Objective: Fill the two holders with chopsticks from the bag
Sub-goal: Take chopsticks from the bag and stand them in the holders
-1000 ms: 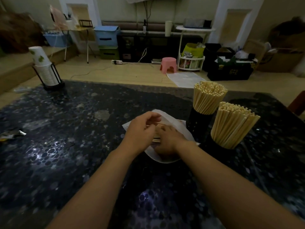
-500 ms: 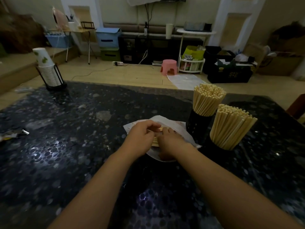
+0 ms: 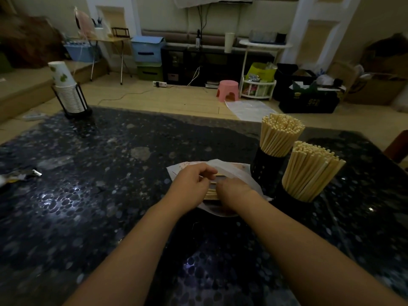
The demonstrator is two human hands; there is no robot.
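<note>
Chopsticks (image 3: 210,193) left for loading lie in a small flat bundle inside the white bag (image 3: 231,171), which rests on the dark speckled table (image 3: 99,195) just left of the two holders. We note our left hand (image 3: 192,184) curled over the bundle's near end, fingers bent round the sticks, seemingly gathering a handful. Our right hand (image 3: 234,188) lies just beside it, over the bag; its fingers are turned away from us, so we cannot tell what it grips. Likely it steadies the bag while the sticks are drawn out.

Far holder (image 3: 265,171) and near holder (image 3: 284,195) both stand upright, each packed with splayed chopsticks, so we judge the job nearly finished. Keeping them close to the bag shortens each transfer.

Against half a second ago: both hands remain in the bag, only slightly closer together. Holders, cup stack (image 3: 68,93) and wrapper (image 3: 19,175) are unmoved.
</note>
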